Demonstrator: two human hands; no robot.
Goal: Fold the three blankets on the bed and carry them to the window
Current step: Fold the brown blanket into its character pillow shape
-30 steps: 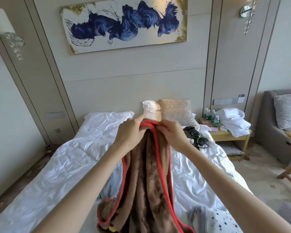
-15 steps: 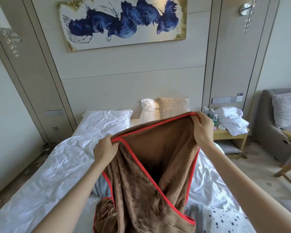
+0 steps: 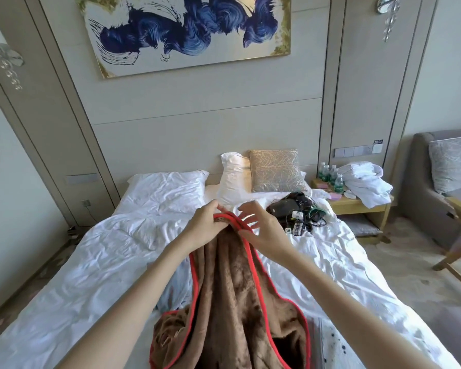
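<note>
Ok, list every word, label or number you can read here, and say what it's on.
Nothing here is legible.
Dark sign above the wall switches: too small to read.
Small white boxes on the bed: print blurred.
Bottle labels on the bedside table: too small.

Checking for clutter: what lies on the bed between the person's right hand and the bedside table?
Head view: a black pouch with tangled cables lies on the white sheet between the right hand and the bedside table.
</note>
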